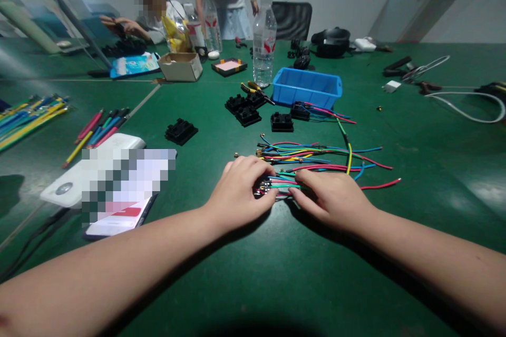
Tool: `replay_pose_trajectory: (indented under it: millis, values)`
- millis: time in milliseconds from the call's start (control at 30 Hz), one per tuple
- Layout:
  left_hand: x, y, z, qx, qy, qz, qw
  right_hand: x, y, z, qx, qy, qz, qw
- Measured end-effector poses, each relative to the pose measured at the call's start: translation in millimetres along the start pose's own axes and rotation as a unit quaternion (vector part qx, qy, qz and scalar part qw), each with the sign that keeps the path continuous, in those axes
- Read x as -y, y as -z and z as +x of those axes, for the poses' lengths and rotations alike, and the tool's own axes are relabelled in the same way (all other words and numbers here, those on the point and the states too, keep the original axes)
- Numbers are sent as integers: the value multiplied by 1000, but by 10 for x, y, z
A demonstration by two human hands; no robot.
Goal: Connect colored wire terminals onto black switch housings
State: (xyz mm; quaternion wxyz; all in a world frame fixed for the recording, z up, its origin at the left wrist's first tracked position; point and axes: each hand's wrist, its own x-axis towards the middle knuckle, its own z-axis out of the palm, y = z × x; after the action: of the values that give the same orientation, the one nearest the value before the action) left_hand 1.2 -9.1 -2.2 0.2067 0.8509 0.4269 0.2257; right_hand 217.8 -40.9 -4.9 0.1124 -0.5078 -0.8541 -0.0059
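My left hand (pixel 245 189) is closed around a small black connector block (pixel 262 187) with metal parts, its fingers and thumb on either side. Colored wires (pixel 282 181) run from the block to the right. My right hand (pixel 332 195) pinches these wires between thumb and fingers, a short way from the block. Just beyond both hands lies a loose bundle of red, blue, green and yellow wires (pixel 316 152) with metal ends. Farther back sit several black plastic blocks (pixel 282 121) and yellow-handled pliers (pixel 253 88).
A blue bin (pixel 306 89) and a water bottle (pixel 264 47) stand behind the blocks. On the left are a phone (pixel 130 195), a white device (pixel 95 168) and cut cables (pixel 95 131). A small cardboard box (pixel 181 67) is farther back. Two people are across the table.
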Motion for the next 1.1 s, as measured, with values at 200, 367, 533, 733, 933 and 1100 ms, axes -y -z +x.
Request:
replay_pose_trajectory:
  millis: [200,367,533,733,933,1100]
  values:
    - [4,12,11,-20,19,-11,1000,-26,29,3,14,-7,-2,1000]
    - [3,38,25,-40,31,-34,998,-69,68,10,10,-12,-10,1000]
    - [6,57,18,-66,30,-61,995,-140,120,25,-25,8,-5,1000]
    - [8,80,4,-123,27,-74,989,-228,168,65,-52,16,29,998]
    - [46,52,-32,-195,10,-100,976,-322,229,100,-70,-3,17,997]
    - [115,8,-33,-228,-9,-124,966,-476,204,114,-146,-57,-12,988]
